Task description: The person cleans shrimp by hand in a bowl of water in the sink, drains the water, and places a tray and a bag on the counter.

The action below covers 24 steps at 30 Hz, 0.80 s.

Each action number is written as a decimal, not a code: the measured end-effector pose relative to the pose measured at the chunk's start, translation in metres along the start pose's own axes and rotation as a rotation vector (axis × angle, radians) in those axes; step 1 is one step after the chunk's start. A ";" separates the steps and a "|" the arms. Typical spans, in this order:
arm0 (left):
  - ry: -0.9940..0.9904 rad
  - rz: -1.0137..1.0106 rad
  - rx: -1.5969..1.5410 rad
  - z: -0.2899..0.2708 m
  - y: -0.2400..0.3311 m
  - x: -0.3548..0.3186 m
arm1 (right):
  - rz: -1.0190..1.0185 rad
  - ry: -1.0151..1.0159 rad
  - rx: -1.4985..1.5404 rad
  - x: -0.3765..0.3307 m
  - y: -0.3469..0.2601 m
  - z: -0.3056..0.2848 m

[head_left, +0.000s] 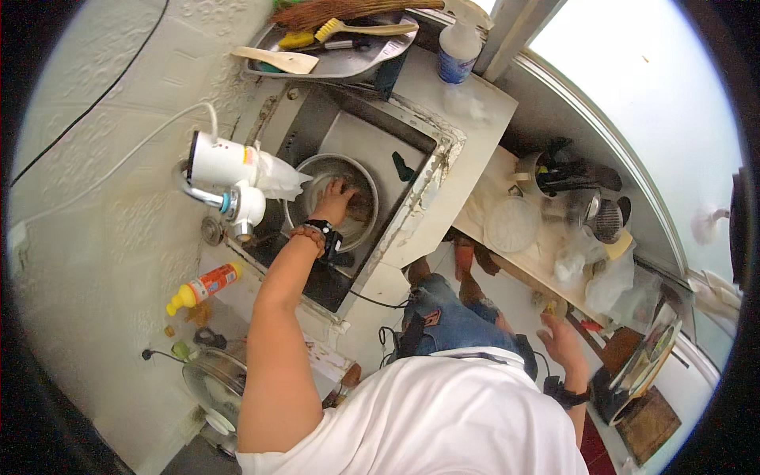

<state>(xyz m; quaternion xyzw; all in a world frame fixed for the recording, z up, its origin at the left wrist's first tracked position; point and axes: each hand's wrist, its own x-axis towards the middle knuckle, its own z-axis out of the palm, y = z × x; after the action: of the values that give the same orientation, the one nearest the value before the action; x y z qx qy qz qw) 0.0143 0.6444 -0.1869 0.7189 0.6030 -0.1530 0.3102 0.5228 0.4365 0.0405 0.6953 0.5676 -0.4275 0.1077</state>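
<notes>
The metal basin (346, 165) stands in the sink (364, 131). The left hand (332, 204) is inside it, but I cannot tell if it grips something. The right hand (562, 342) hangs loosely open.

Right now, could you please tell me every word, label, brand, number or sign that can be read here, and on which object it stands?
No text can be read reliably.
Yellow bottle: orange-red label, print too small and blurred.
White bottle: blue label, too blurred.
White tap unit: small orange sticker, too small.
</notes>
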 end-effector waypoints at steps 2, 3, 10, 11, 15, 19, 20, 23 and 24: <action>-0.122 -0.081 0.289 0.002 0.008 -0.001 | 0.066 -0.060 0.032 0.000 -0.012 -0.001; -0.123 -0.098 0.265 -0.006 0.014 -0.006 | 0.060 -0.064 0.038 0.001 -0.012 -0.001; -0.149 -0.620 -0.846 0.027 -0.066 -0.012 | 0.046 0.012 0.082 0.006 -0.009 -0.003; -0.253 -0.439 -0.549 0.033 -0.093 -0.004 | 0.041 0.004 0.044 0.008 -0.011 -0.006; -0.199 -0.297 -0.112 0.054 -0.123 -0.002 | 0.027 -0.022 0.010 0.018 -0.020 -0.017; -0.084 -0.411 -0.196 0.034 -0.067 -0.008 | 0.014 0.030 0.035 0.018 -0.027 -0.019; -0.177 -0.406 -0.224 0.017 -0.044 -0.009 | 0.019 0.031 0.033 0.017 -0.030 -0.020; -0.302 -0.340 -0.218 0.027 -0.026 -0.009 | 0.056 0.002 0.037 0.016 -0.031 -0.021; -0.334 -0.273 -0.182 0.040 -0.030 -0.006 | 0.025 0.014 0.026 0.015 -0.026 -0.019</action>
<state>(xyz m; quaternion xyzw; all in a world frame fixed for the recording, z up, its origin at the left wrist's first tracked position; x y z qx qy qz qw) -0.0096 0.6169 -0.2214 0.5643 0.6465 -0.2552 0.4455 0.5085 0.4675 0.0506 0.7065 0.5541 -0.4287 0.1002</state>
